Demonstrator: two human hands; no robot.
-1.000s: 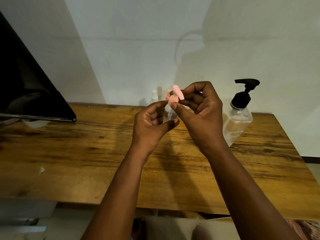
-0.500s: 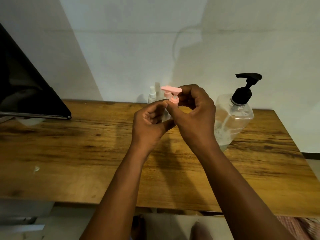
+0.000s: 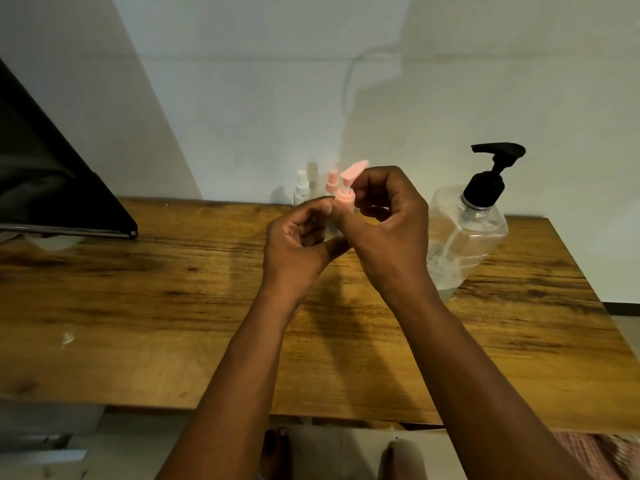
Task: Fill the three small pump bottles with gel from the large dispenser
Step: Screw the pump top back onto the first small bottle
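Head view: small bottle is gripped by left hand above table; pink pump is pinched by right hand. Bottle is best kept upright, cap turned squarely. Dispenser is just right.

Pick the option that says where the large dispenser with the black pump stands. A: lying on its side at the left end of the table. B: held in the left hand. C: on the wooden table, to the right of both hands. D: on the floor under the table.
C: the large dispenser stands upright on the wooden table, right of the right hand and untouched by either hand.
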